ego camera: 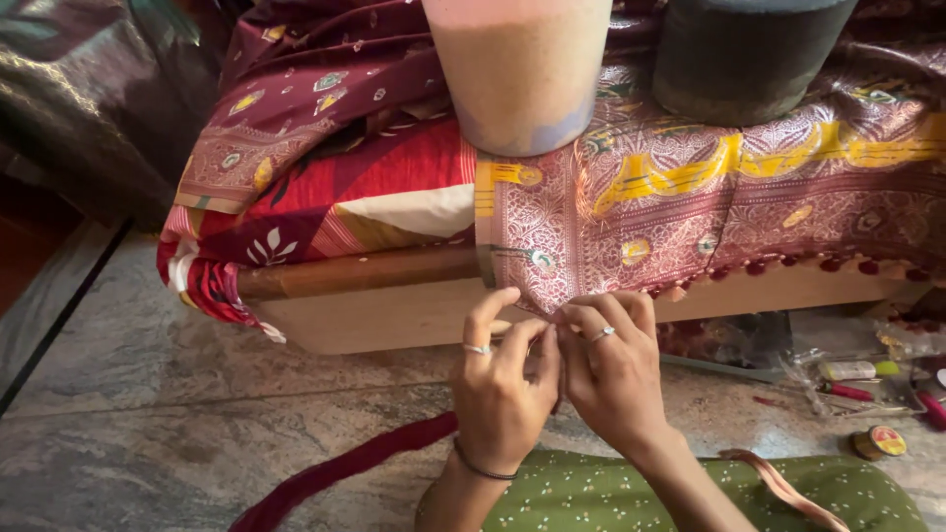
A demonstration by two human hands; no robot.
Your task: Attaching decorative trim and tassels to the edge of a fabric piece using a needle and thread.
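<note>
A maroon brocade cloth with yellow motifs and small maroon tassels along its hem hangs over the edge of a low wooden bed frame. My left hand and my right hand meet at the cloth's lower corner, fingertips pinched together on its edge. Each hand wears a ring; the left wrist has a dark band. Whatever lies between the fingertips is too small to see.
Two heavy cylinders, one pale and one dark, stand on the cloth. Thread spools and small tools lie on the stone floor at right. A maroon strip trails across the floor. A green dotted garment covers my lap.
</note>
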